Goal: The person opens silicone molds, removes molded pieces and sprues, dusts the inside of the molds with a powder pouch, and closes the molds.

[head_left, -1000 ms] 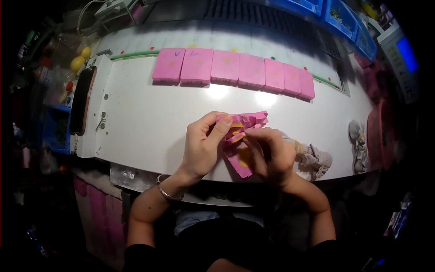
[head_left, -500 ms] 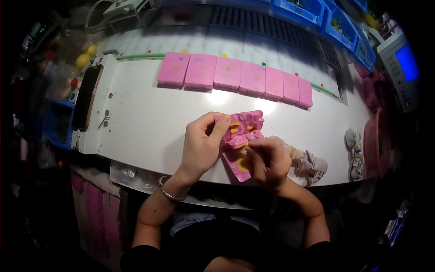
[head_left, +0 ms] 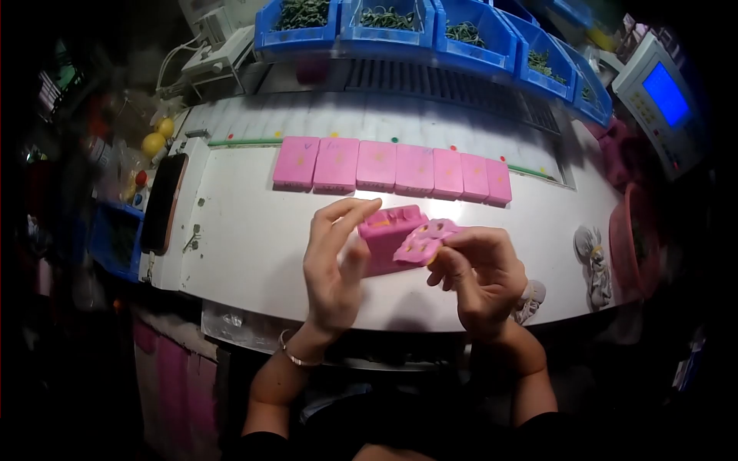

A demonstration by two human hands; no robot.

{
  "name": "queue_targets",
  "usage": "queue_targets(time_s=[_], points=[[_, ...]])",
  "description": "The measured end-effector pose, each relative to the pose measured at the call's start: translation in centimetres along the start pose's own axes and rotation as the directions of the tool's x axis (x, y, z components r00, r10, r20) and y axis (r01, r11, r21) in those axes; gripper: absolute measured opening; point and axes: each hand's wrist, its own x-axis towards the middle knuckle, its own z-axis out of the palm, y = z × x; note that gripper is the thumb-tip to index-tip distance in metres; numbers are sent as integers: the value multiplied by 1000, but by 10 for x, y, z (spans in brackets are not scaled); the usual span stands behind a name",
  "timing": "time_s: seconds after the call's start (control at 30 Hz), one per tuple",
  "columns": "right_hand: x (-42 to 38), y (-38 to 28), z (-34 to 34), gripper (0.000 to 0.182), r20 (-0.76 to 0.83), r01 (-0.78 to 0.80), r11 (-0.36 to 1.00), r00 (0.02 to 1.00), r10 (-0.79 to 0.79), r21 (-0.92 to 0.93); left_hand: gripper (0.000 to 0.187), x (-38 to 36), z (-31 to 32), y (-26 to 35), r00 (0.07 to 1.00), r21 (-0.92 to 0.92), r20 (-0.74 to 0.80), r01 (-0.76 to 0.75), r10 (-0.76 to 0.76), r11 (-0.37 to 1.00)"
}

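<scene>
My right hand (head_left: 488,273) pinches a thin pink rubber mold piece (head_left: 423,241), uneven and dotted with holes, with a bit of yellow at its lower edge. Just left of it on the white table is a larger pink mold half (head_left: 382,247), hollowed along its far end and partly covered by the held piece. My left hand (head_left: 332,269) is at that half's left side, fingers stretched and apart, thumb slightly blurred; nothing shows in its grasp. Farther back, several closed pink mold blocks (head_left: 377,165) form a row, marked with small yellowish dots.
Blue bins (head_left: 388,31) of small green pieces line the back. A phone (head_left: 164,203) lies on the left ledge. A machine with a blue screen (head_left: 666,94) and a pink basin (head_left: 632,238) are at right. Cloth-wrapped bundles (head_left: 596,269) lie near the right edge.
The thin mold piece has been peeled away from the larger half and moved right in my right hand. My left hand has let go and opened. The view has tilted up.
</scene>
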Motion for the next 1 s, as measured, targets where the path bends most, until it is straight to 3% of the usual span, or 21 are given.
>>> queue_targets(time_s=[0.03,0.1,0.13,0.2,0.3,0.37,0.43,0.5,0.57,0.63,0.7,0.8,0.9,1.0], points=[[1,-5,0,15,79,-29,998,996,34,-64,32,3,-3,12,1000,-2,5,-2,2,1000],[2,-14,2,16,158,-55,990,985,75,-128,35,7,-9,37,963,17,268,-44,38,999],[3,-19,2,16,197,-74,989,976,98,-126,31,6,-9,45,947,2,320,22,-21,1000],[0,-13,-1,16,199,-117,991,972,128,-66,27,-1,-8,37,961,-15,271,62,-56,998],[8,-12,-9,14,175,-28,943,980,91,-332,17,-13,-3,29,961,-155,217,205,-169,966],[7,-2,-11,12,234,-36,955,966,109,-295,15,-22,2,30,941,-316,207,323,-267,892],[3,2,-13,9,294,-47,965,948,124,-257,14,-23,3,33,931,-325,226,350,-287,879],[-2,2,-14,4,208,-196,967,951,228,-163,14,-22,2,34,882,-289,318,440,-348,850],[-5,3,-17,3,179,-207,967,956,232,-148,14,-24,3,31,877,-248,346,428,-333,869],[-7,7,-18,6,120,-227,973,966,230,-37,14,-24,2,33,786,-239,417,580,-457,779],[-12,7,-19,8,118,-233,972,965,236,-39,13,-28,5,29,794,-323,371,596,-481,735],[-21,12,-18,8,-22,-158,974,986,164,162,14,-33,7,21,801,-461,295,597,-521,656],[-36,15,-13,9,41,-41,992,999,36,119,13,-35,10,21,808,-534,234,572,-541,623],[-51,16,-6,12,67,-35,995,997,29,90,11,-43,17,17,815,-549,134,534,-564,643]])
